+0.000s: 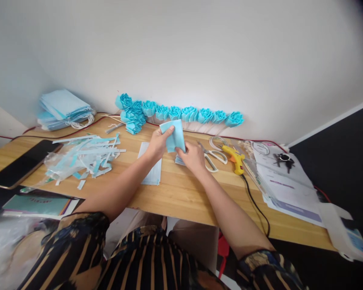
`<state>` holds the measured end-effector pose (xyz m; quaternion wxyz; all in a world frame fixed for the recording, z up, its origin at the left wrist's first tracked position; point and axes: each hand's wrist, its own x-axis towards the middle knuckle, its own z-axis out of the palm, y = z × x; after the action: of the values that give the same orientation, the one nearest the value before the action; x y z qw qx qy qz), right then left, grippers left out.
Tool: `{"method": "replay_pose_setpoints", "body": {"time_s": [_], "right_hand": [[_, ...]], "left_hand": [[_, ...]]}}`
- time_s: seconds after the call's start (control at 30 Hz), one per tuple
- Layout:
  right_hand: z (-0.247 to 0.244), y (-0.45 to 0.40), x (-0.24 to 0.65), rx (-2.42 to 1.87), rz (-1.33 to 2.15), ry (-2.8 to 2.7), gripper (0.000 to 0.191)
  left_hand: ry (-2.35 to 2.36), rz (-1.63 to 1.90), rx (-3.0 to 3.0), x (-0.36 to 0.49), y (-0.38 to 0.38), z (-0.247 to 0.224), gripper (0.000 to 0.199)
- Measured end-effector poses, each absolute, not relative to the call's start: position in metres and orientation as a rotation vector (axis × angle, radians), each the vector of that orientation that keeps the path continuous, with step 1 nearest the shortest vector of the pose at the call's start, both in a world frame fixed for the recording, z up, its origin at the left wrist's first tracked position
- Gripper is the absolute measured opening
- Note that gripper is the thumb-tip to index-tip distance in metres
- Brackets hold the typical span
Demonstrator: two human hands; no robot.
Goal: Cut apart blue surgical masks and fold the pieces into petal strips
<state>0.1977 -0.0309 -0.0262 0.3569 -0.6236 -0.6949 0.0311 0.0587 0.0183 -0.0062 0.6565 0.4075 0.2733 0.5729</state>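
A small light-blue folded sheet [176, 139], like face-mask fabric, is held up above the table between both hands. My left hand [159, 141] pinches its upper left side, thumb on the front. At its lower right corner, my right hand [193, 156] grips with thumb and fingers. Under my left forearm lies a flat stack of pale blue mask sheets [153, 173]. Partly hidden beneath my right hand are more folded blue pieces [179, 160]. Scissors [213, 158] with white handles rest just right of that hand.
Blue fabric flowers [189, 114] line the wall. Cut strips [90, 155], a phone [24, 163] and stacked masks [63, 108] are at left. On the right are a yellow glue gun [236, 159] with a black cord, tape [218, 142], papers [286, 185] and keys [284, 159].
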Motion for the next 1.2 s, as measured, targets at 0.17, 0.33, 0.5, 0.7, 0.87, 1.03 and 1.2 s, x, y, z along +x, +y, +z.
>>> {"method": "replay_pose_setpoints", "body": {"time_s": [0.17, 0.33, 0.5, 0.7, 0.87, 1.03, 1.2], "right_hand": [[-0.027, -0.036, 0.187, -1.601, -0.005, -1.908, 0.022], [-0.029, -0.038, 0.177, -1.564, 0.031, -1.974, 0.024], [-0.020, -0.042, 0.180, -1.465, 0.234, -2.026, 0.027], [-0.004, -0.035, 0.216, -1.346, 0.422, -1.569, 0.033], [-0.001, -0.031, 0.224, -1.203, 0.277, -1.670, 0.028], [0.001, -0.036, 0.215, -1.185, 0.212, -1.712, 0.010], [0.002, -0.038, 0.214, -1.168, 0.155, -1.684, 0.011]], "left_hand": [[0.674, 1.334, 0.957, 0.061, 0.018, -0.012, 0.049], [0.760, 1.334, 1.018, 0.064, 0.018, -0.015, 0.049], [0.844, 1.346, 1.088, 0.063, 0.019, -0.015, 0.040], [0.880, 1.292, 1.324, 0.062, 0.015, -0.014, 0.029], [0.814, 1.126, 1.515, 0.067, 0.010, -0.020, 0.023], [0.763, 1.051, 1.711, 0.070, 0.009, -0.021, 0.024], [0.721, 1.030, 1.688, 0.070, 0.007, -0.021, 0.029]]}}
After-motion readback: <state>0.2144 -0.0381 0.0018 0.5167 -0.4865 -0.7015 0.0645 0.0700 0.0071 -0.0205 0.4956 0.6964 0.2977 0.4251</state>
